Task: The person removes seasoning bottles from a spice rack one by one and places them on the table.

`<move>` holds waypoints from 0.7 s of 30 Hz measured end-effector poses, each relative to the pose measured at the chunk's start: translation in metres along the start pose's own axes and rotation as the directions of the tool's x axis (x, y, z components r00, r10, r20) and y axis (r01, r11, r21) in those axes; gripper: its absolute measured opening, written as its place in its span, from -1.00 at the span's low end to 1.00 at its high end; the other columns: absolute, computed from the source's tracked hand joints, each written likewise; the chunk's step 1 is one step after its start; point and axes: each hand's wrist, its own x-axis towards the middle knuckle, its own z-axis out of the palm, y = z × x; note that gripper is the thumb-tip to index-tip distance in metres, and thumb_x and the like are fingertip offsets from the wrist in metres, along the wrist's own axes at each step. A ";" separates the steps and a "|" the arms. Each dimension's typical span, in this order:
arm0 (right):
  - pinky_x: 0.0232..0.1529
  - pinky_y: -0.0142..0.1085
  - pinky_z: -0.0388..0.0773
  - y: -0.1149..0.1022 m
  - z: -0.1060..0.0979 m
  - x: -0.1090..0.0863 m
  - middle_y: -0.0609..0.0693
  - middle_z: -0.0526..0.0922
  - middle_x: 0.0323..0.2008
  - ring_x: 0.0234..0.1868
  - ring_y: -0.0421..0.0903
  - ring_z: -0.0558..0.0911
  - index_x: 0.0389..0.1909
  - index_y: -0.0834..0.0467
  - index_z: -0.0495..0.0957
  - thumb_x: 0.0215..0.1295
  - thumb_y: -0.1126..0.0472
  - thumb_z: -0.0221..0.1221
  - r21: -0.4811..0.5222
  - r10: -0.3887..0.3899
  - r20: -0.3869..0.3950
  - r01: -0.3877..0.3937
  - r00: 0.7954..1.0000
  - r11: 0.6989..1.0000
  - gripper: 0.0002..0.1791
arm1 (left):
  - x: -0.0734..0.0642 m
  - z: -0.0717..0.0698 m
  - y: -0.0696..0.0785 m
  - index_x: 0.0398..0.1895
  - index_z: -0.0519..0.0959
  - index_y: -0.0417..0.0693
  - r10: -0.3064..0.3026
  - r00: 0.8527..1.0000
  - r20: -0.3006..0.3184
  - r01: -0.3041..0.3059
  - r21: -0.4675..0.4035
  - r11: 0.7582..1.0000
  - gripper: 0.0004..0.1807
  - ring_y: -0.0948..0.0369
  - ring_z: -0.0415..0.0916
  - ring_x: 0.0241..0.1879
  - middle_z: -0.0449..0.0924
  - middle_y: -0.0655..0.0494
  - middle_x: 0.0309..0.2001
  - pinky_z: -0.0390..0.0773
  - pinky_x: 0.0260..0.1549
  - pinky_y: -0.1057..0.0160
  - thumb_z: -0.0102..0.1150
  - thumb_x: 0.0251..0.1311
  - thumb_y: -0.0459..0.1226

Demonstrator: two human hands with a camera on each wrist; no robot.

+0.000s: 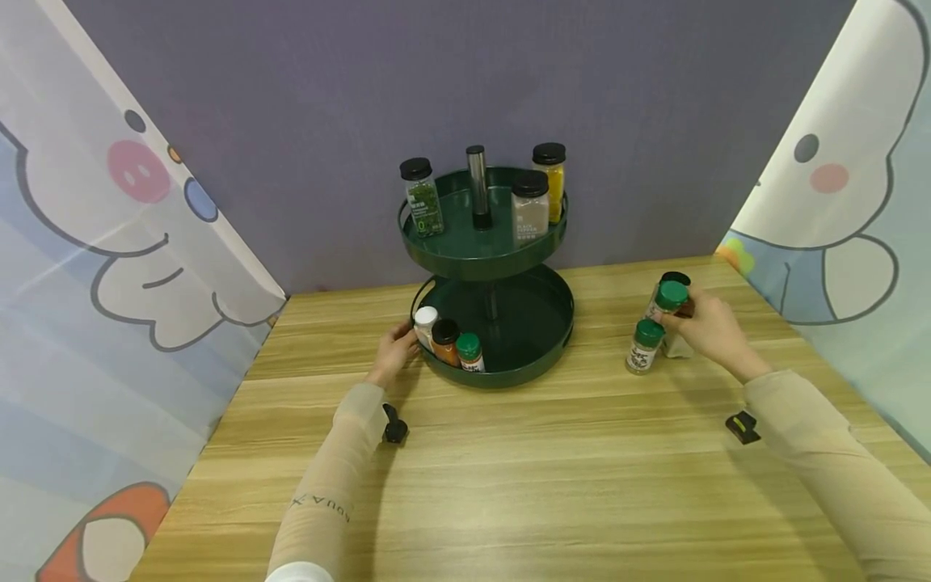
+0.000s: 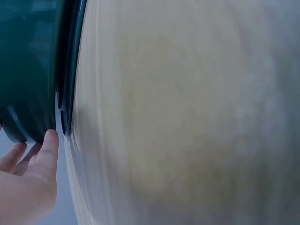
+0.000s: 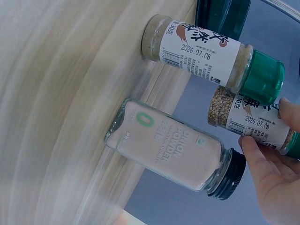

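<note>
My right hand (image 1: 711, 330) pinches a small sesame seed jar (image 3: 251, 119) with a green cap, its base raised above the table. Close beside it stand a green-capped spice jar (image 3: 199, 54) and a square onion powder jar (image 3: 164, 145) with a black lid. A black lid (image 1: 676, 278) shows just behind the held jar in the head view. At the left, my left hand (image 1: 394, 353) touches the outer wall of the lower tier of a green two-tier rack (image 1: 502, 377), fingertips against it in the left wrist view.
On the lower tier sit a white-capped jar (image 1: 426, 323), a black-capped orange jar (image 1: 445, 343) and a green-capped jar (image 1: 470, 352). The upper tier bears a green herb jar (image 1: 424, 202), a black pepper jar (image 1: 530, 212) and a yellow jar (image 1: 554, 179). A purple-grey wall (image 1: 327, 162) stands behind.
</note>
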 end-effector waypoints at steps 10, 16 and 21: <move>-0.25 0.11 0.48 0.001 0.004 -0.003 0.45 0.56 -0.20 -0.19 0.37 0.54 -0.15 0.44 0.43 0.28 0.01 0.10 -0.029 0.060 0.023 -0.059 0.998 0.998 -0.51 | 0.003 0.001 -0.001 0.31 0.17 -0.32 0.010 1.000 -0.015 -0.010 0.011 1.000 -0.49 0.00 0.28 0.21 0.24 -0.21 0.27 0.34 0.21 0.12 -0.13 0.34 -0.29; -0.20 0.15 0.46 -0.001 0.003 -0.002 0.47 0.55 -0.16 -0.16 0.38 0.53 -0.13 0.45 0.44 0.28 0.01 0.09 -0.019 0.059 0.018 -0.059 0.998 0.998 -0.50 | 0.003 0.001 -0.002 0.32 0.17 -0.28 0.008 1.000 -0.023 -0.008 0.002 1.000 -0.47 0.02 0.28 0.22 0.23 -0.19 0.28 0.34 0.21 0.13 -0.09 0.33 -0.26; -0.22 0.14 0.48 -0.002 0.000 -0.003 0.47 0.55 -0.16 -0.16 0.38 0.53 -0.15 0.43 0.45 0.28 0.01 0.09 -0.019 0.061 0.016 -0.060 0.998 0.998 -0.52 | 0.004 0.000 -0.002 0.32 0.15 -0.31 0.016 1.000 -0.011 -0.016 0.012 1.000 -0.48 0.02 0.28 0.21 0.23 -0.21 0.28 0.34 0.21 0.12 -0.13 0.34 -0.29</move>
